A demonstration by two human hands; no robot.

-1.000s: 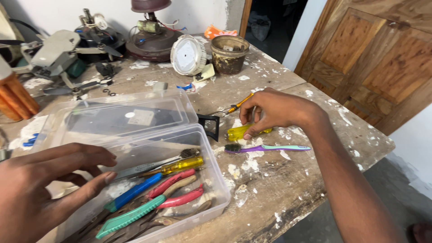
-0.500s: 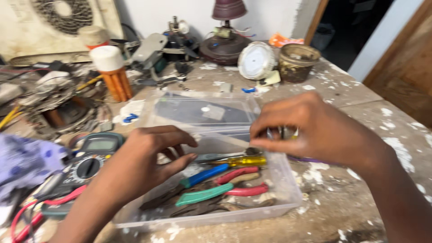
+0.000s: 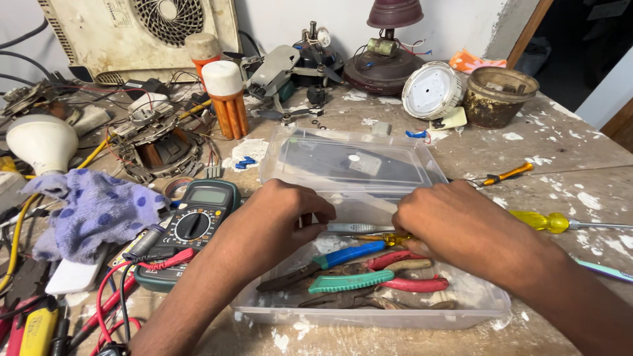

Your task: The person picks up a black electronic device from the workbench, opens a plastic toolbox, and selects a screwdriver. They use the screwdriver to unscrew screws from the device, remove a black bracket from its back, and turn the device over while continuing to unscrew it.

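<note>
A clear plastic box (image 3: 369, 318) holds several hand tools: blue-handled pliers (image 3: 349, 254), a green-handled tool (image 3: 343, 282) and red-handled pliers (image 3: 412, 283). My left hand (image 3: 280, 221) reaches in from the left and pinches the end of a thin silver tool shaft (image 3: 353, 228). From the right, my right hand (image 3: 458, 227) curls its fingers over a yellow-handled screwdriver (image 3: 390, 238) lying just below that shaft. Both hands hide the box's middle.
The box's clear lid (image 3: 356, 161) lies behind it. A multimeter (image 3: 198, 221) with red leads and a purple cloth (image 3: 99, 204) sit to the left. A yellow screwdriver (image 3: 541, 221) and a small orange one (image 3: 504, 175) lie to the right. Orange cans (image 3: 227, 99), a brown pot (image 3: 498, 95) and electrical parts crowd the back.
My right hand left the table beside the yellow screwdriver and came into the box. My left hand moved in too. The view swung left.
</note>
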